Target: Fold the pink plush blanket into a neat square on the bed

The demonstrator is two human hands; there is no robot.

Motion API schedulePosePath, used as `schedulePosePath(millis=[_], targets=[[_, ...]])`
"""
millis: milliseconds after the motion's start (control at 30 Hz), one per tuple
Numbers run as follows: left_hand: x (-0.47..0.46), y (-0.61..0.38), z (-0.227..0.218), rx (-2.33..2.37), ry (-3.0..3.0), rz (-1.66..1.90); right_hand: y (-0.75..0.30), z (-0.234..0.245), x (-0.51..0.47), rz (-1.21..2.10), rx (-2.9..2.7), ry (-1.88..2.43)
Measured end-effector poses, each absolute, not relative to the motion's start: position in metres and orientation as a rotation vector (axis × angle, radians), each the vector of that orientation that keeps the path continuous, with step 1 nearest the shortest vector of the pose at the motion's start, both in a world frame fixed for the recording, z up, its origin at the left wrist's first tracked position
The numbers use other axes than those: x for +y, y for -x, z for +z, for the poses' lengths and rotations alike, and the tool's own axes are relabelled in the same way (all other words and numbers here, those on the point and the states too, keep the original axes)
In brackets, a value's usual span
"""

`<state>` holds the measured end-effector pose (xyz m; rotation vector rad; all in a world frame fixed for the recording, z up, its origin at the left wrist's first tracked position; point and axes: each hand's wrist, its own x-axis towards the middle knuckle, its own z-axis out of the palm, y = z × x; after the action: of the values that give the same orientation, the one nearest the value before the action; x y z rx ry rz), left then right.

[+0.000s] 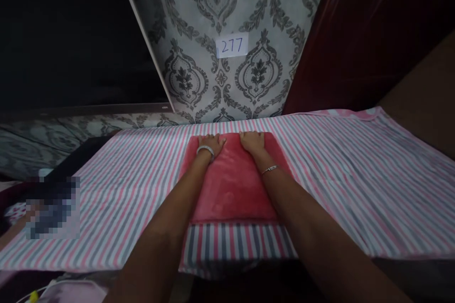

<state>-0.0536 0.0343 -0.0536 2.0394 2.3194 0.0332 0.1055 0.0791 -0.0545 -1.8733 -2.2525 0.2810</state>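
Observation:
A folded red towel (232,184) lies in the middle of a table covered by a pink, grey and white striped cloth (355,175). My left hand (211,144) rests flat on the towel's far edge, fingers stretched out, a silver bangle on its wrist. Right beside it, my right hand (252,142) lies flat on the same far edge, with a thin bracelet on the wrist. Both hands press on the towel and grip nothing.
A wall with grey damask wallpaper (199,33) stands behind the table, bearing a paper label "277" (232,45). A dark screen (71,33) is at the left, a dark red curtain (373,23) at the right. A blurred patch (53,206) sits at the left edge.

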Motion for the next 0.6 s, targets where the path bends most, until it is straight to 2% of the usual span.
schedulePosePath(millis=[300,600], targets=[[0.034,0.071,-0.075,2.226,-2.077,0.255,-0.115,-0.079,0.084,0.217,-2.286,1.769],[0.035,0.071,-0.077,2.217,-2.068,0.253,-0.115,-0.081,0.086,0.244,-2.287,1.773]])
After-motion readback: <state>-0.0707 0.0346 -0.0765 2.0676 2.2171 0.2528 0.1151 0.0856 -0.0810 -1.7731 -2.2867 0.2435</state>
